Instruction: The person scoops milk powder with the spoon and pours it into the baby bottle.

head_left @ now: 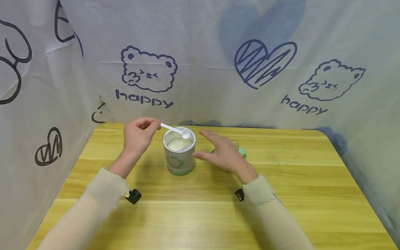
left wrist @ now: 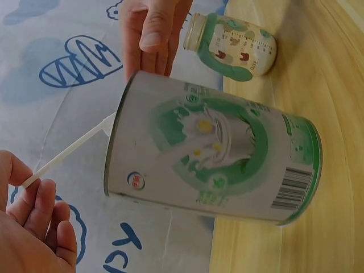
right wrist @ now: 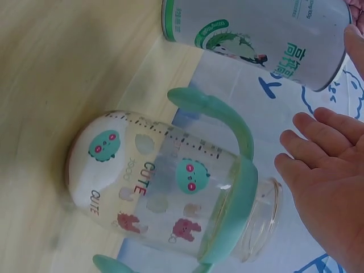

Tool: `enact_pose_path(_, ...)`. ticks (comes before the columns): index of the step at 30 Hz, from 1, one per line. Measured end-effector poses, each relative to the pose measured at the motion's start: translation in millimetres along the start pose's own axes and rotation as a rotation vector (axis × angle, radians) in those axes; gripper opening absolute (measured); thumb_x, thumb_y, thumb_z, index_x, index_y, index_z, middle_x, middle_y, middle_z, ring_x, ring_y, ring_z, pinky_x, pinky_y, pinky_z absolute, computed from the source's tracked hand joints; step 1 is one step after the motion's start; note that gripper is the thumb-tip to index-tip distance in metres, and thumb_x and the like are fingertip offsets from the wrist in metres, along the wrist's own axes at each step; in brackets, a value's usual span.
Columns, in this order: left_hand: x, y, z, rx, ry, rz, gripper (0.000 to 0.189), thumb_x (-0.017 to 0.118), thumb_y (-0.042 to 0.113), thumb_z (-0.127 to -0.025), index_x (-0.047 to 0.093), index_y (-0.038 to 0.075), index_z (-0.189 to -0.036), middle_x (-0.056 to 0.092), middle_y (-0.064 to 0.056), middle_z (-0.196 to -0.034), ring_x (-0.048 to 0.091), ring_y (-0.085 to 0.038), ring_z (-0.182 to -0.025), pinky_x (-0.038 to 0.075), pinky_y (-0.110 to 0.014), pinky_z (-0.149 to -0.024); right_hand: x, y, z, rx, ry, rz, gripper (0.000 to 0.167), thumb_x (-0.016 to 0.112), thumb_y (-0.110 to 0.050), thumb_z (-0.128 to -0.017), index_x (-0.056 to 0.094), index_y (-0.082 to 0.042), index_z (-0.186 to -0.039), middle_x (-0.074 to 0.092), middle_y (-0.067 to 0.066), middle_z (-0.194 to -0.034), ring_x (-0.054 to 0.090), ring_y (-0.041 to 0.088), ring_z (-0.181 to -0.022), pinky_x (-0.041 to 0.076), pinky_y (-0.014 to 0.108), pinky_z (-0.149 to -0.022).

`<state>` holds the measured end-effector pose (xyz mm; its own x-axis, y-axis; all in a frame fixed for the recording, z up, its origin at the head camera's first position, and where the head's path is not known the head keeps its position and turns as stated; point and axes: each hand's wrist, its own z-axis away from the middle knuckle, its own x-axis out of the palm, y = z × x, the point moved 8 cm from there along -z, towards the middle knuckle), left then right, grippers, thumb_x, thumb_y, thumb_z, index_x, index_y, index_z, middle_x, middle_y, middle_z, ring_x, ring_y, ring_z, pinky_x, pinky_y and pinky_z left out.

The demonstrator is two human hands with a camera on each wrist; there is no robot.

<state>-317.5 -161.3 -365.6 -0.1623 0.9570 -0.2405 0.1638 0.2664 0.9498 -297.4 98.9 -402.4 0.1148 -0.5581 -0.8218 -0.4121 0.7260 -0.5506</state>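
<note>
My left hand pinches the handle end of a white measuring scoop. The scoop's bowl is over the mouth of a milk powder can, with pale powder visible inside. My right hand is beside the can, fingers extended and thumb at its rim; whether it touches the can I cannot tell. Behind that hand stands a baby bottle with a green collar and two handles, mostly hidden in the head view. The bottle has no lid, and something whitish lies in its bottom.
The can and bottle stand near the back of a wooden table. A pale printed cloth hangs close behind it and along both sides. Small black pieces show by each wrist.
</note>
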Motion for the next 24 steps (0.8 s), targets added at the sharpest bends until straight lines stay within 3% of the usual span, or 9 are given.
enact_pose_path(5, -8.0, -2.3, 1.0, -0.004, 0.027, -0.020, 0.024, 0.072, 0.022, -0.094, 0.080, 0.000, -0.097, 0.068, 0.022, -0.073, 0.054, -0.008, -0.072, 0.044, -0.020, -0.062, 3.1, -2.7, -2.4, -0.007, -0.013, -0.013, 0.090, 0.076, -0.060, -0.091, 0.045, -0.011, -0.160, 0.049, 0.011, -0.163, 0.048, 0.034, -0.149, 0.041, 0.052, -0.122)
enact_pose_path(12, -9.1, -3.1, 1.4, 0.078, 0.050, -0.063, 0.017, 0.073, 0.015, -0.091, 0.081, 0.000, -0.092, 0.067, 0.019, -0.073, 0.055, -0.009, -0.068, 0.045, -0.019, -0.058, 7.2, -5.7, -6.0, -0.015, -0.020, -0.014, 0.089, 0.076, -0.059, -0.091, 0.044, -0.014, -0.161, 0.048, 0.011, -0.163, 0.048, 0.034, -0.150, 0.040, 0.053, -0.122)
enact_pose_path(17, -5.5, -3.5, 3.7, 0.132, 0.051, -0.132, 0.016, 0.072, 0.017, -0.091, 0.081, 0.003, -0.091, 0.073, 0.005, -0.079, 0.057, -0.011, -0.065, 0.045, -0.019, -0.054, 12.1, -10.2, -9.1, -0.034, -0.022, -0.043, 0.086, 0.076, -0.058, -0.091, 0.045, -0.017, -0.160, 0.050, 0.009, -0.162, 0.049, 0.033, -0.149, 0.040, 0.054, -0.121)
enact_pose_path(20, -1.4, -0.1, 6.6, 0.179, 0.044, -0.180, 0.015, 0.072, 0.016, -0.092, 0.081, 0.004, -0.091, 0.077, -0.008, -0.085, 0.059, -0.014, -0.068, 0.046, -0.018, -0.059, 13.3, -12.7, -10.1, -0.035, -0.018, -0.062, 0.086, 0.077, -0.057, -0.091, 0.046, -0.017, -0.160, 0.051, 0.009, -0.162, 0.050, 0.033, -0.149, 0.041, 0.053, -0.121)
enact_pose_path(24, 4.2, 6.6, 11.2, 0.273, 0.046, -0.235, 0.013, 0.074, 0.014, -0.091, 0.081, 0.003, -0.090, 0.079, -0.013, -0.088, 0.067, -0.022, -0.077, 0.051, -0.023, -0.073, 14.8, -16.3, -11.6, -0.043, -0.013, -0.061, 0.088, 0.078, -0.056, -0.091, 0.044, -0.014, -0.161, 0.049, 0.011, -0.163, 0.049, 0.033, -0.149, 0.041, 0.051, -0.121)
